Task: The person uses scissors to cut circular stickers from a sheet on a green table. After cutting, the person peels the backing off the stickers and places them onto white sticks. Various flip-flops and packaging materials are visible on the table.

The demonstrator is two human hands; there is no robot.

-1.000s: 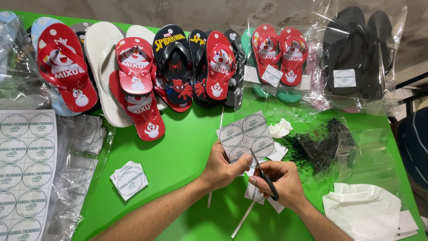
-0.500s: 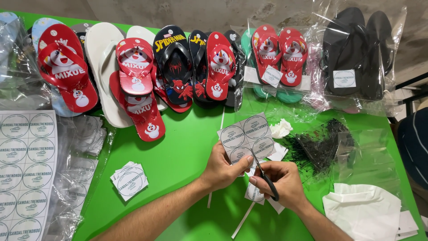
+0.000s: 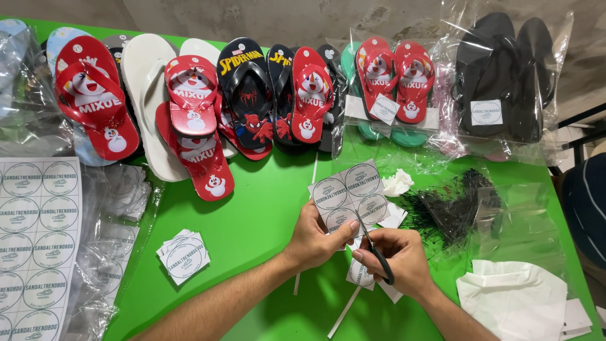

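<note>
The scissors (image 3: 374,247) are mostly swallowed by the right hand (image 3: 396,260); only the blades and one black loop show. The left hand (image 3: 314,239) covers the near left corner of the label sheet (image 3: 347,199). At far left, the big sticker sheet (image 3: 36,243) runs off the picture's edge. A striped sleeve (image 3: 586,208) is cut off at right.

Red cartoon flip-flops (image 3: 192,126) and a black pair (image 3: 249,95) line the far edge of the green tabletop (image 3: 252,215). Bagged black sandals (image 3: 505,76) sit further right, black plastic ties (image 3: 451,208) below them, cut round labels (image 3: 183,256) lie stacked.
</note>
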